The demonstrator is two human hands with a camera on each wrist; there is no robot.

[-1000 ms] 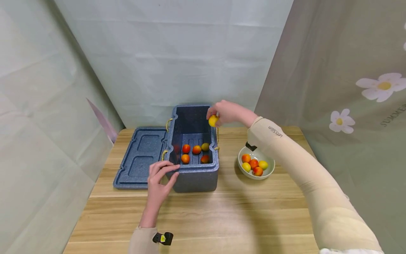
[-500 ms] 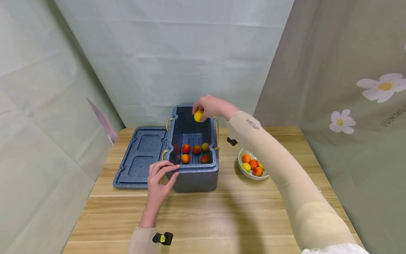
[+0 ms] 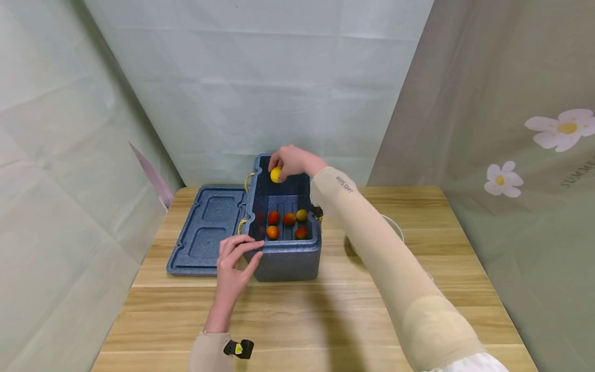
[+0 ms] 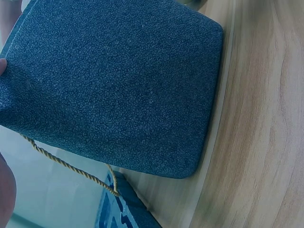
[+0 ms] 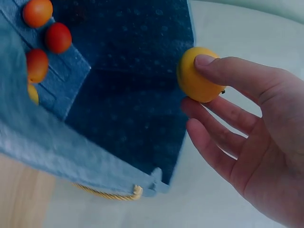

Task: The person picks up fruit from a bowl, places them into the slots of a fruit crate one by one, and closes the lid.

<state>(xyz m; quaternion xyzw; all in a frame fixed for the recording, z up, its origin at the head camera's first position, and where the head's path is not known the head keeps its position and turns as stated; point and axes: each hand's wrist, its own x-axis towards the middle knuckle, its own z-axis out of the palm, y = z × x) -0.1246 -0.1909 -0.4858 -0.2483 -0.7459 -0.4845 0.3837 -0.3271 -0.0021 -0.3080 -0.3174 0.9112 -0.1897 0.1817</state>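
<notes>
My right hand (image 3: 292, 161) pinches a small round yellow fruit (image 5: 197, 76) between thumb and fingers, a dark stem showing on it. The hand hangs over the far end of a speckled blue-grey box (image 3: 288, 266) with rope handles. On the box floor lie several fruits, among them a red one (image 3: 273, 217), an orange one (image 3: 272, 232) and a yellowish one (image 3: 301, 215). My left hand (image 3: 234, 266) touches the near left corner of the box, fingers extended along the rim and thumb by the front wall. Only a fingertip (image 4: 2, 66) and part of that hand show in the left wrist view.
The box's lid (image 3: 218, 206) lies flat on the wooden table (image 3: 279, 325) to the left of the box. At the right a white bowl (image 3: 395, 226) is mostly hidden behind the right sleeve (image 3: 372, 243). Pale cloth walls (image 3: 251, 77) stand behind and at both sides.
The right hand has carried the yellow fruit leftward from the box's right edge to over its far end. The forearm now covers most of the bowl. The left hand stays put.
</notes>
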